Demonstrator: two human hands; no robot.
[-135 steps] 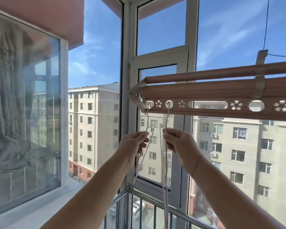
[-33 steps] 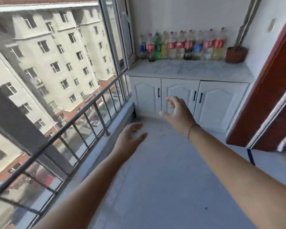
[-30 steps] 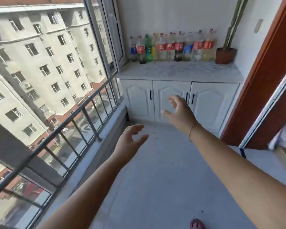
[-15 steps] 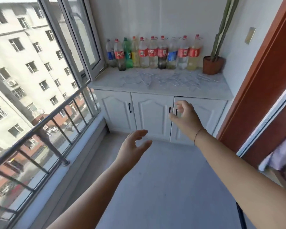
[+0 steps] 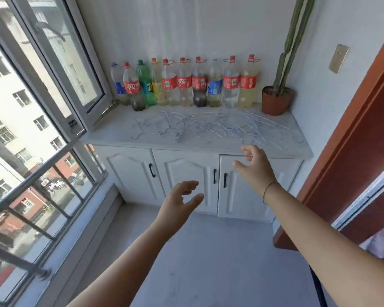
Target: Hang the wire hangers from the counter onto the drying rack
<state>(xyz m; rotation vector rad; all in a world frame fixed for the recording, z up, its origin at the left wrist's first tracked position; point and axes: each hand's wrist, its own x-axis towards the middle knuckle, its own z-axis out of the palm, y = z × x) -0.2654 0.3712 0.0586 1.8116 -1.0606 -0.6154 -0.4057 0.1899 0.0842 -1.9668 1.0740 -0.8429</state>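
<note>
Both my hands reach forward empty, fingers loosely spread: my left hand [image 5: 179, 201] lower, in front of the cabinet doors [image 5: 186, 173], my right hand [image 5: 253, 166] higher, near the counter [image 5: 111, 134] edge. The hangers [image 5: 208, 126] lie scattered flat on the counter, in front of the bottles [image 5: 184, 83] and beside the potted cactus [image 5: 277, 98].

Pale marbled counter [image 5: 108, 134] atop white cupboards [image 5: 184, 173]. Strewn across the middle with tangled wire hangers [image 5: 208, 127]; lined along the back with plastic bottles [image 5: 184, 85]; holds a potted cactus [image 5: 277, 100] at the far right corner.
</note>
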